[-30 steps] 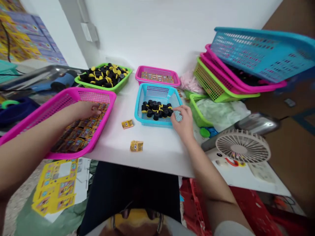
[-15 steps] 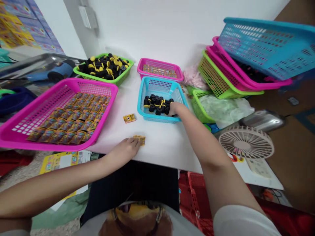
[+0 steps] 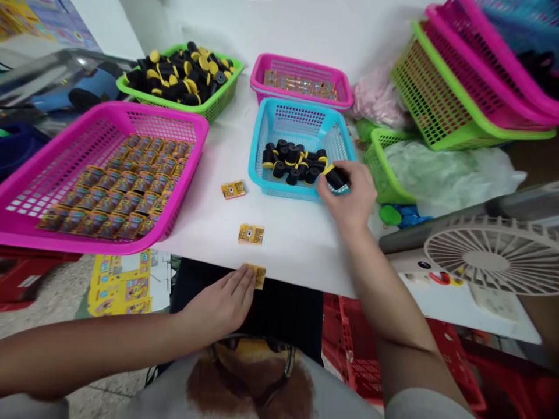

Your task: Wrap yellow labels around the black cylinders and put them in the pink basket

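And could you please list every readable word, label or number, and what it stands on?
None legible.
Yellow cards on the table: print too small.
Printed pieces in the large pink basket: too small.
Yellow printed sheet below: blurred.
White label on the red crate: too small.
Boxes, upper left: blurred.

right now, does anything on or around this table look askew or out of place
Yes: the stack of baskets at the right sits tilted, whereas the central blue basket sits flat on the table. No spill is apparent.

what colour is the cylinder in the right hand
The cylinder in the right hand is black with yellow at one end, shown in the head view.
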Demonstrator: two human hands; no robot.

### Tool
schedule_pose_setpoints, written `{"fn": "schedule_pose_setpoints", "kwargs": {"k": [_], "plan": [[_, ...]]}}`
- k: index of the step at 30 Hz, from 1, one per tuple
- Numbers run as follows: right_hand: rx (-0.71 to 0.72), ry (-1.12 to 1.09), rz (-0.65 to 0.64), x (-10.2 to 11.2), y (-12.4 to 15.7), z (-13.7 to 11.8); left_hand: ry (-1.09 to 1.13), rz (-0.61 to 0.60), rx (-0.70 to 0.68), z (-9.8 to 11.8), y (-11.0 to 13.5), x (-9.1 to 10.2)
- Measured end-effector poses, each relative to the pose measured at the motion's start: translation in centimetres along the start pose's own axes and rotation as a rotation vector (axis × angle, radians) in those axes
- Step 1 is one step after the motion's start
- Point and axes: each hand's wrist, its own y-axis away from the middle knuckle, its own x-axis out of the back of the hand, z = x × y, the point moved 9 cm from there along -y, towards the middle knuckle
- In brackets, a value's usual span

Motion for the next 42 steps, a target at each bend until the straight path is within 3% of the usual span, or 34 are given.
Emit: {"fn": "schedule_pose_setpoints", "kwargs": {"k": [3,7,11,15,19,22,26,32,38,42], "plan": [[0.026,-0.050,0.025,-0.3,1.1,0.5,0.021,0.100,-0.030,-1.8,-0.9,1.2],[0.094,-0.161,0.082,-0.2,1.6,0.8,0.083,0.115,0.105,-6.8,-2.6,-0.4],[0.104,-0.257,0.116,0.1,1.8,0.7,0.592,0.183,0.403,-11.6,-4.6,-2.2],[0.020,-0.437,0.080,-0.4,2.1,1.0,0.966,0.200,0.522,-13.7,-8.9,-2.9],[-0.077,-0.629,0.105,-0.6,2.1,2.0,1.197,0.206,0.485,-14.6,-13.2,-4.0],[-0.129,-0.677,0.188,0.2,2.0,2.7,1.402,0.236,0.408,-14.8,-14.4,-5.8],[-0.258,-0.800,0.205,0.5,2.3,2.4,1.414,0.264,0.286,-14.7,-13.6,-8.0],[-0.368,-0.975,0.058,-0.7,3.1,0.4,1.431,0.290,0.247,-14.3,-12.8,-10.1],[-0.390,-0.915,0.013,-1.1,3.2,0.3,1.421,0.481,0.326,-15.3,-12.3,-9.7],[-0.337,-0.831,0.032,-0.7,3.1,0.1,1.449,0.525,0.370,-15.7,-12.3,-9.5]]}}
